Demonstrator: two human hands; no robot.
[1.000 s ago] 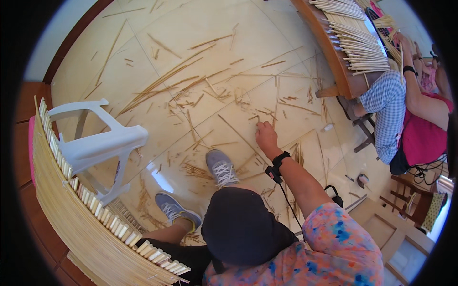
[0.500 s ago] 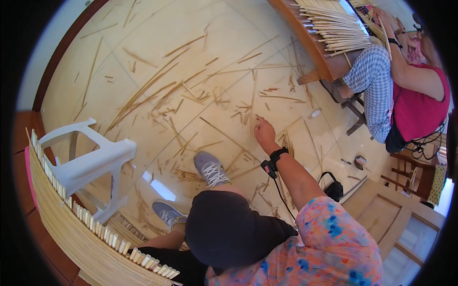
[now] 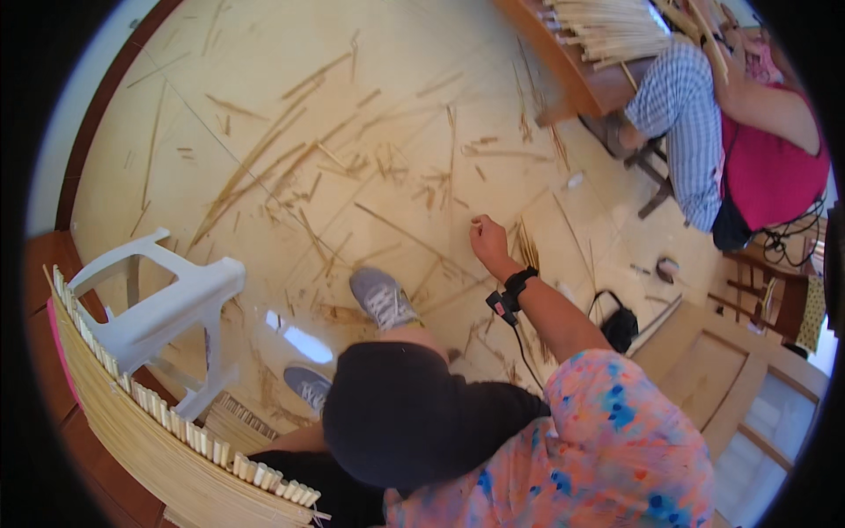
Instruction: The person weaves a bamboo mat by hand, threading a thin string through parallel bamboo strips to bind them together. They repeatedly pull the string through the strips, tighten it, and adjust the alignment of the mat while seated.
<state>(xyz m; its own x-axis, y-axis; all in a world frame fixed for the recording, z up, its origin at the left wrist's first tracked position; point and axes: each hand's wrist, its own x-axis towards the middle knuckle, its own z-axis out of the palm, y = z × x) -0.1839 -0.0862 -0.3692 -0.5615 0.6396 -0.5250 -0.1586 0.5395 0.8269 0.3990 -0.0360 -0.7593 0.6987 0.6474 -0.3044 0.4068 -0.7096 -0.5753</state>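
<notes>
My right hand hangs in the air above the littered floor, its fingers curled closed. Whatever the fingers may hold is hidden. A black wrist strap with a small cabled device sits round that wrist. My left hand is out of view. At my lower left lies a long mat of thin pale sticks, their cut ends lined up along one edge. Reed or straw scraps are strewn over the floor beyond my right hand.
A white plastic stool stands at left beside the mat. At top right, another person in a red top sits by a wooden bench bearing a bundle of sticks. A black bag and wooden panel lie right.
The view has shifted slightly, so the floor and bench appear further up and left. My right hand stays in nearly the same picture place, more tightly curled, with its wrist turned a little.
</notes>
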